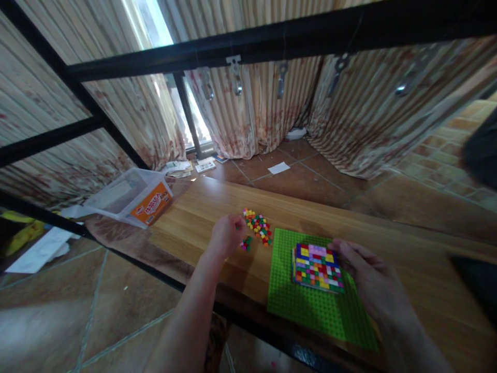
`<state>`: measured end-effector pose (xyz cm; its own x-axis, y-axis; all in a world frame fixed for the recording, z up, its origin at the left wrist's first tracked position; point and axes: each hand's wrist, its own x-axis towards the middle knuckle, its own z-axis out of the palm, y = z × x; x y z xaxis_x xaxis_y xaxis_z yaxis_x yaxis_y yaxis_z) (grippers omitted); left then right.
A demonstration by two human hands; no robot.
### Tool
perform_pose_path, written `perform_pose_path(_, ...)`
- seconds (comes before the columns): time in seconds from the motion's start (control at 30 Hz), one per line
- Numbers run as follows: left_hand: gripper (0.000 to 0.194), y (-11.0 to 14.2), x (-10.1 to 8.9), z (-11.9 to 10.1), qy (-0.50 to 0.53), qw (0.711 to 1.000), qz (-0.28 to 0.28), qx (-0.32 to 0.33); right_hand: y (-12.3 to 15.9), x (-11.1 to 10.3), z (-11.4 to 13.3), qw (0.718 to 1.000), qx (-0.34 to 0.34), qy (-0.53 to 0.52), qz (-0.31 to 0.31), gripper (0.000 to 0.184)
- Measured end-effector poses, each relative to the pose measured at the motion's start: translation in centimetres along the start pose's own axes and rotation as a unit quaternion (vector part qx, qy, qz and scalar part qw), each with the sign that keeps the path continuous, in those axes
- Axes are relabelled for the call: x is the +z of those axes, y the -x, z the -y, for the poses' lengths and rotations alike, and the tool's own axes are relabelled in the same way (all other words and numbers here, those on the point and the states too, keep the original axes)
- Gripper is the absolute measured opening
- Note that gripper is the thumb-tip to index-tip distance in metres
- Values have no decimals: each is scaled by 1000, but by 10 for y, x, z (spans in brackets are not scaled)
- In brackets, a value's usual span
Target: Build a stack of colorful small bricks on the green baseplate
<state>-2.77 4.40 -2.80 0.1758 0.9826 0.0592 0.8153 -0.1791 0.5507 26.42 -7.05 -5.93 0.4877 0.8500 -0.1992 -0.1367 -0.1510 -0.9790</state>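
A green studded baseplate (pixel 285 298) lies on the wooden board, bearing a rectangular block of small multicoloured toy bricks (pixel 318 267). My right hand (pixel 363 272) reaches over the plate's right side. Its thumb and fingers are together at the block's far right corner; whether they pinch a small brick or just rest against the block is hidden. On the left, my left hand (pixel 227 235) has its fingers curled in a pinch beside a pile of loose bricks (pixel 258 225). What sits between those fingertips is too small to make out. A smaller cluster of bricks (pixel 246 243) lies just below the pile.
A clear plastic box (pixel 120 199) with an orange label stands at the board's left end. Black metal bars (pixel 248 49) with hanging clips cross above. A dark object (pixel 476 285) lies at the right. Papers (pixel 278 168) are on the tiled floor beyond, near curtains.
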Motion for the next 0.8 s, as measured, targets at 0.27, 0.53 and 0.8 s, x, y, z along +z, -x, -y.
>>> perform_pose_path(0.27,5,10,2,-13,-117,989,80,41,0,1,1,1000,-12,16,11,33)
perform_pose_path(0.53,16,8,10,-23,11,994,61,85,1,7,6,1000,-18,6,10,35)
perform_pose_path(0.8,9,23,36,-69,293,946,72,120,2,11,9,999,-45,16,13,38)
